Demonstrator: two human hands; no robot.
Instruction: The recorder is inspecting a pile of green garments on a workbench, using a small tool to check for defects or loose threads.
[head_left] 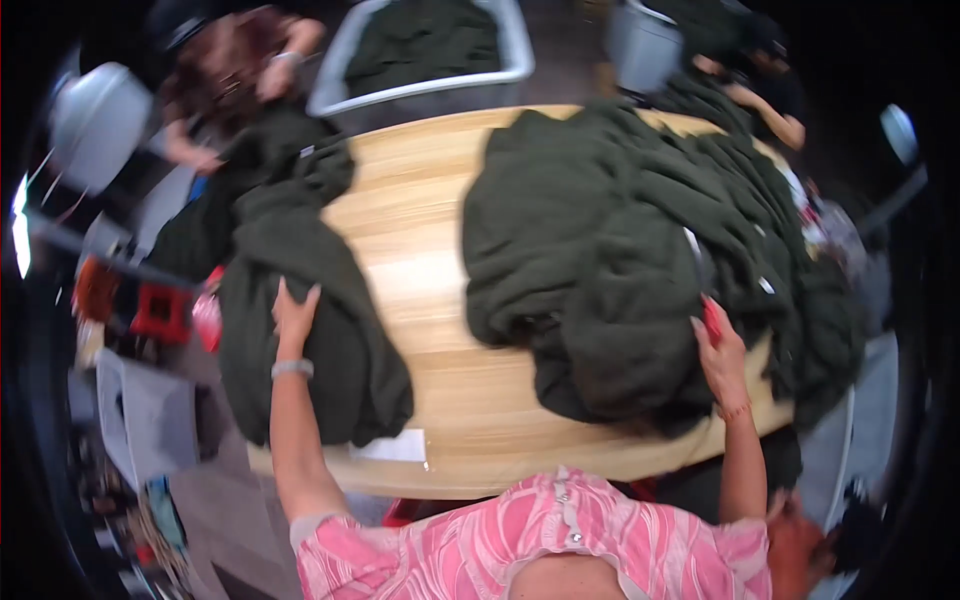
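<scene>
A dark green fleece-like garment [290, 350] lies at the left end of the table. My left hand [294, 315] rests on top of it, thumb and fingers apart. Toward the right, my right hand [722, 355] is closed round the red handle of what look like scissors [711, 318]. Their narrow pale blade points away from me over a large heap of dark green garments [620, 250]. Small white labels show on the heap. Motion blurs some edges, and the lower fingers of my right hand are hidden.
The light wooden table [410, 240] carries both piles, with a white paper [392, 446] near its front edge. Beyond it stands a pale bin [525, 45] of dark cloth. One person [235, 70] handles cloth far left, another [775, 95] far right. A grey chair [150, 415] stands left.
</scene>
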